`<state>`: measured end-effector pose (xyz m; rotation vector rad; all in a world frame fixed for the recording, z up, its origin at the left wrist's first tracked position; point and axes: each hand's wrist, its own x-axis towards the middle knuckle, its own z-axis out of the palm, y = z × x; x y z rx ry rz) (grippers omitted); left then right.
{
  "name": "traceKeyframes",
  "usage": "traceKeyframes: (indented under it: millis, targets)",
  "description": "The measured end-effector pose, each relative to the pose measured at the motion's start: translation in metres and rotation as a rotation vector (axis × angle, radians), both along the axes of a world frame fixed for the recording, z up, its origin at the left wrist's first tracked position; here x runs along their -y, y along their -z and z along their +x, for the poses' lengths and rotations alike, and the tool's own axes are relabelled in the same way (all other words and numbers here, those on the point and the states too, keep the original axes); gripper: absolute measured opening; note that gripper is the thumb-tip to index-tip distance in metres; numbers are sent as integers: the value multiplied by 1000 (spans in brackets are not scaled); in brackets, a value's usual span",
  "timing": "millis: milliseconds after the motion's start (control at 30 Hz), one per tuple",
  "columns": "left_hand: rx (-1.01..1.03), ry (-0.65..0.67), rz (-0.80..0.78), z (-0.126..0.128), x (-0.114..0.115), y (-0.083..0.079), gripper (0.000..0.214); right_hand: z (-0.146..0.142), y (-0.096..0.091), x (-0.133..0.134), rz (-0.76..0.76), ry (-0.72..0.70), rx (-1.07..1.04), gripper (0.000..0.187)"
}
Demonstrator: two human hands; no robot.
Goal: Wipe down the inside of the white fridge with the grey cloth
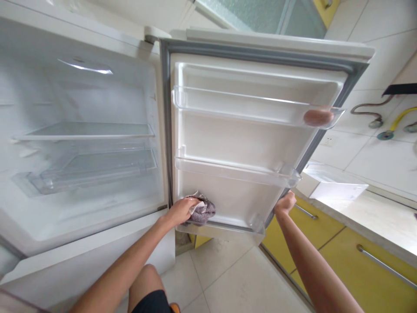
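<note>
My left hand is closed on a bunched grey-brown cloth. The cloth is at the lower hinge-side corner of the open fridge door, by the bottom door shelf. Fingers of my right hand wrap round the door's free edge, holding it. Two clear shelves, an upper one and a middle one, run across the door above the cloth. A brown, egg-shaped thing rests in the upper one, near its outer end.
To the left is the open fridge compartment, with a glass shelf and a clear drawer. Yellow cabinets under a counter stand right of the door. A white box sits on that counter. Below lies the tiled floor.
</note>
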<state>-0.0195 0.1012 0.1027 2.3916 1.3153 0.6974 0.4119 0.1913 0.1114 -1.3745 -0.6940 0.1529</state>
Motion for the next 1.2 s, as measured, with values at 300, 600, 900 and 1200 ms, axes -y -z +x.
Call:
traceKeyframes:
  millis: [300,600,900,1200]
  targets:
    - [214,-205,730,-34,27,-13,75,-2,-9,6,-94,73,6,30]
    - [282,-331,629,-28,34,23,66,-4,-15,11,-148,78,-1,32]
    - [589,-356,408,-35,38,19,64,-4,-19,13,-201,91,52,30]
    - [1106,-674,11,-38,81,-1,44,-7,-26,15,-283,103,111,36]
